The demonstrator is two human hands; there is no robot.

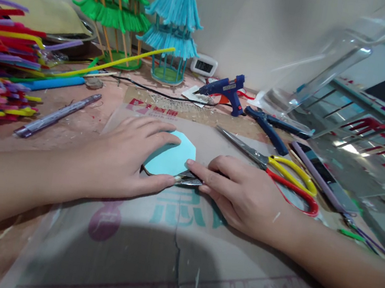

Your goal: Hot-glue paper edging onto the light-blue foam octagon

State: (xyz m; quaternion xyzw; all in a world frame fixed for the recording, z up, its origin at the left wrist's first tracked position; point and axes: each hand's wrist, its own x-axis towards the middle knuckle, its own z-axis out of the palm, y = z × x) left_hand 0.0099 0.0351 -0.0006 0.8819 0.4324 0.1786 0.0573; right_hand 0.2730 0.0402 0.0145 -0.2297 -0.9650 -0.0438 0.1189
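Left hand [120, 162] presses flat, fingers spread, on a pale blue paper octagon [174, 155] mid-bench. Right hand [242, 196] grasps a small blade [188, 180] at its lower edge. Scissors [276, 169] lie just right; bare cardboard [174, 258] nearer.

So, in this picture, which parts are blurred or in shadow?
Head view: the clear plastic bottle and the right edge are smeared and stretched. A soft shadow darkens the cardboard sheet at the bottom. The light blue paper piece and both hands stay sharp.
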